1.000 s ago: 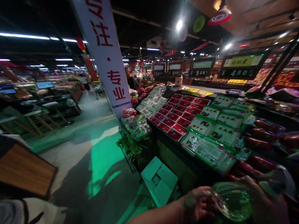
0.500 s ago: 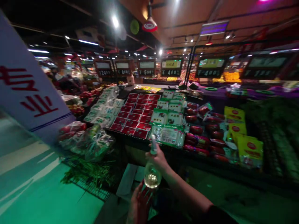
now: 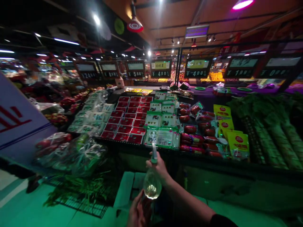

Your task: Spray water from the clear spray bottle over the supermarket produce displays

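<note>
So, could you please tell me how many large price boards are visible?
7, in one row: four price boards left of the upright black post, three right; others may be hidden.

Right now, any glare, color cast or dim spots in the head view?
Head view: ceiling spotlight flares, upper left; head view: floor tinted green; head view: bright glint low in the clear bottle, left hand below it dim.

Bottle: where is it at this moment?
In the head view, the bottle is low, near centre, its neck in the right hand, its base by the left hand.
</note>
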